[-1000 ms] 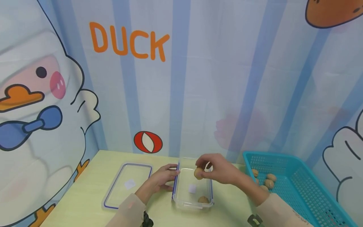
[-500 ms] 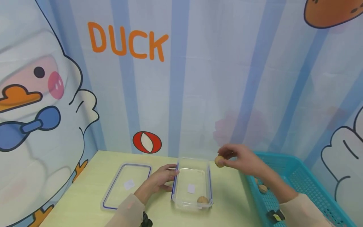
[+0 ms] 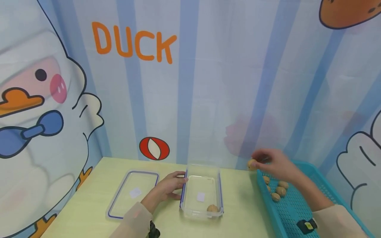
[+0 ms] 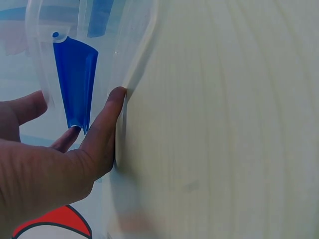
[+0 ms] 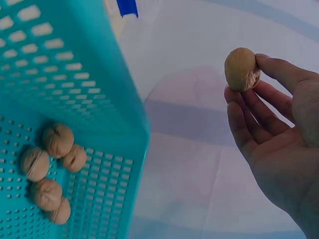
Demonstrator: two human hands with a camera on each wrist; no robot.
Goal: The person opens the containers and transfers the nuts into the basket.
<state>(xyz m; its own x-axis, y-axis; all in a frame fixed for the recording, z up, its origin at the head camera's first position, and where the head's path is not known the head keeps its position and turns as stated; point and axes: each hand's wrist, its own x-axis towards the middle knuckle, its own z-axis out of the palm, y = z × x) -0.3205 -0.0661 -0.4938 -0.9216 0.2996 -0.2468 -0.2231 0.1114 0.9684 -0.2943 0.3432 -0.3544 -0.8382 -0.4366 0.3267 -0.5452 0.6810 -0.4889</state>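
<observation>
My right hand (image 3: 275, 163) pinches a walnut (image 5: 241, 69) between thumb and fingertips, above the left rim of a turquoise perforated basket (image 3: 275, 216). Several more walnuts (image 3: 280, 191) lie together in that basket. At the middle of the table stands a clear plastic food container (image 3: 190, 215) with blue latches. A single walnut (image 3: 212, 208) sits in its near right corner. Against the container's left side rests my left hand (image 3: 168, 187), its fingers extended. The left wrist view shows these fingers (image 4: 102, 132) touching the wall around a blue latch (image 4: 75, 79).
The container's lid (image 3: 114, 216), clear with a blue seal, lies flat on the pale wooden table (image 3: 86, 198) left of my left hand. A small white square (image 3: 200, 197) shows in the container. A printed duck curtain (image 3: 214, 82) hangs behind the table.
My right hand has moved right with the walnut, from above the container to the basket's left rim. My left hand stays against the container.
</observation>
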